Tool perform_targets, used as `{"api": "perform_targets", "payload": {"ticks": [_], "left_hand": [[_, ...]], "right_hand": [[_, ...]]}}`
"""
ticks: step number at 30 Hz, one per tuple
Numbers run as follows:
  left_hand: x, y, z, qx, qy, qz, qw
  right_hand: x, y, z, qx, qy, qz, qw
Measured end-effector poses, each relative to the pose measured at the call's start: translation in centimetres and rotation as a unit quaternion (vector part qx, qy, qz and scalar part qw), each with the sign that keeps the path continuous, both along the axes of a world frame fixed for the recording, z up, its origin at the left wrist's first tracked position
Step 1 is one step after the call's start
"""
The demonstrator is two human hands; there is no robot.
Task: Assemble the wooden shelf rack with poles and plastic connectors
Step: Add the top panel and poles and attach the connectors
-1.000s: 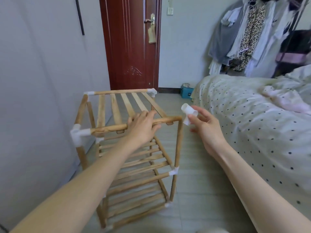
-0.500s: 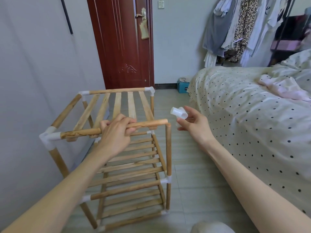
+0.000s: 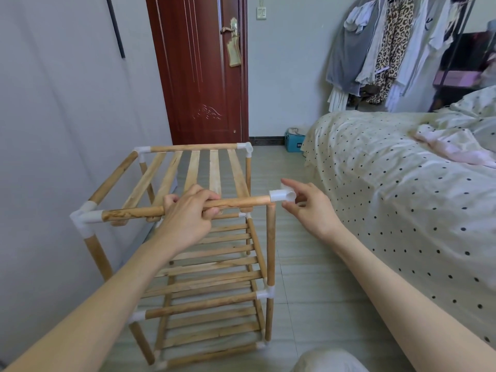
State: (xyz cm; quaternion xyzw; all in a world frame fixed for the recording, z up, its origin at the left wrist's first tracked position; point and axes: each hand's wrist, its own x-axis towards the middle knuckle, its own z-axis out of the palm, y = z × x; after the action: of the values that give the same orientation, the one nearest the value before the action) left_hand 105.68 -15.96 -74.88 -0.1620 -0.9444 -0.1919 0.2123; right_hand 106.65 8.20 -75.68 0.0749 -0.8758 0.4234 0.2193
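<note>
A bedroom with a pale tiled floor [image 3: 308,277] frames the work: a dark red door [image 3: 198,71] stands behind the wooden shelf rack [image 3: 204,253], a bed [image 3: 402,189] with a dotted cover runs along the rack's right, a rail of hanging clothes [image 3: 383,49] fills the corner beyond the bed, and a grey wall [image 3: 53,116] closes in on the rack's left. The rack stands upright on the floor in front of the person, three slatted tiers already joined, with white connectors at every visible corner save the near right top one. Across the rack's near top edge lies the front top pole [image 3: 188,207], its left end seated in a white corner connector [image 3: 83,218]. The left hand [image 3: 188,213] wraps round this pole near its middle, seemingly to steady it and keep its free end level. Just below that free end stands the near right upright pole [image 3: 270,251], its top bare and awaiting a joint. The right hand [image 3: 308,205] pinches a small white plastic connector [image 3: 280,196] between thumb and fingertips, one socket facing the pole's end and touching it; it seems to be starting onto the end, though how far it is seated cannot be told. Judging from this, the step in hand is capping the last top corner, and the connector's other socket will need to line up over the upright.
</note>
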Motion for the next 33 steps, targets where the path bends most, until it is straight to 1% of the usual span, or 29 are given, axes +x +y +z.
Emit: {"api": "perform_targets", "payload": {"ticks": [2,4,7,9,12,15,22,26,30,33], "left_hand": [[0.2,0.3,0.1,-0.013,0.015,0.001,1.000],[0.4,1.1,0.4,-0.048,0.038,-0.011,0.998],[0.3,3.6,1.1,-0.097,0.066,-0.071,0.991],[-0.3,5.5,1.7,-0.111,0.059,-0.099,0.987],[-1.1,7.1,1.7,-0.107,0.018,-0.114,0.988],[-1.4,7.2,1.3,-0.099,-0.007,-0.104,0.990],[-1.1,7.1,1.6,-0.066,-0.020,-0.100,0.993],[-1.0,7.1,1.6,-0.072,-0.006,-0.090,0.993],[-1.3,7.1,1.8,-0.079,-0.005,-0.126,0.989],[-1.7,6.9,2.0,-0.102,-0.003,-0.136,0.985]], "right_hand": [[0.2,0.2,-0.1,0.018,0.002,0.004,1.000],[0.2,0.3,-0.2,0.018,0.001,0.012,1.000],[0.2,0.3,-0.2,0.018,-0.002,0.019,1.000],[0.1,0.4,-0.2,0.020,-0.005,0.023,1.000],[0.1,0.6,-0.1,0.032,-0.011,0.035,0.999],[0.1,0.7,0.0,0.031,-0.021,0.047,0.998],[-0.1,-0.1,0.3,0.022,-0.001,0.058,0.998],[0.3,-0.6,-0.1,0.011,0.001,0.069,0.998],[0.6,-1.0,-0.3,-0.019,-0.009,0.069,0.997],[1.0,-1.2,-0.6,-0.048,-0.010,0.063,0.997]]}}
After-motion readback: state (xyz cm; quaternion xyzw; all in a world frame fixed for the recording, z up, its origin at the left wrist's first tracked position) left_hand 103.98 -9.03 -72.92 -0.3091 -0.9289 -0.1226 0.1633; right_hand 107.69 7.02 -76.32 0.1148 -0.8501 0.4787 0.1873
